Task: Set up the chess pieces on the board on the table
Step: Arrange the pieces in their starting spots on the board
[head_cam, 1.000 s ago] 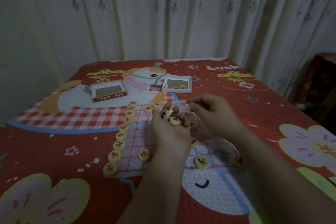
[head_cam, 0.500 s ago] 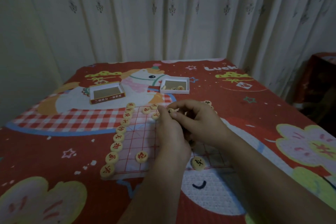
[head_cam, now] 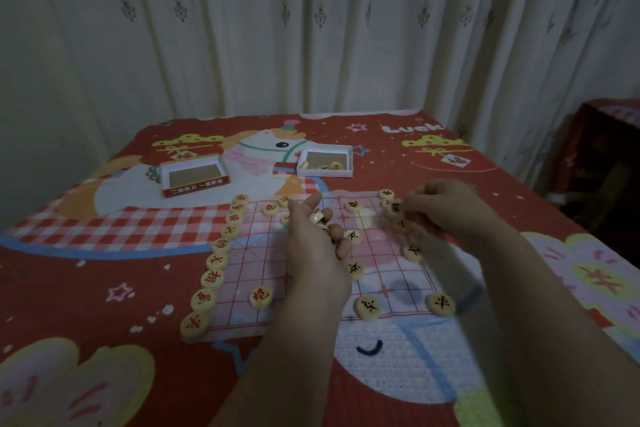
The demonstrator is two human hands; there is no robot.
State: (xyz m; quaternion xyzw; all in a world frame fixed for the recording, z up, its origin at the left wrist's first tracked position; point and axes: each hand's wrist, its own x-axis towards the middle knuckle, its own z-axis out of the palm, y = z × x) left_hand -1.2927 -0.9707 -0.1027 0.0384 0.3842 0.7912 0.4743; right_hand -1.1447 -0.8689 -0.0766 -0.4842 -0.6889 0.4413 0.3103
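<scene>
Now the piece being set down is a black-lettered xiangqi disc point(head_cam: 395, 207), pinched in the right hand point(head_cam: 446, 210) over the board's far right edge, just short of the disc at the far right corner point(head_cam: 385, 194). The fingertips point(head_cam: 407, 210) are closed narrowly on it, though motion blur hides exactly how. To place it well, I judge it should come down flat on a line crossing in the right-hand file, lettering up, and be released without nudging the discs already touching or nearly touching there.

The paper board point(head_cam: 322, 270), a red grid on a thin sheet, lies mid-table. Its left edge carries a full column of red-lettered discs point(head_cam: 217, 262), from the near corner to the far one. Two red cannons stand one file in, near point(head_cam: 260, 296) and far point(head_cam: 270, 209). Black discs are scattered across the right half, including a chariot at the near right corner point(head_cam: 440, 303).

The left hand point(head_cam: 313, 253) hovers palm up over the board's centre, fingers curled loosely around several spare discs point(head_cam: 317, 217); a tilt could spill them onto placed pieces.

Beyond the board sit two open box halves: a red-sided one point(head_cam: 195, 177) to the far left, seemingly empty, and a white one point(head_cam: 325, 160) straight behind with a few discs left inside. All rests on a red cartoon-print tablecloth point(head_cam: 104, 288), soft enough that the sheet may shift.
</scene>
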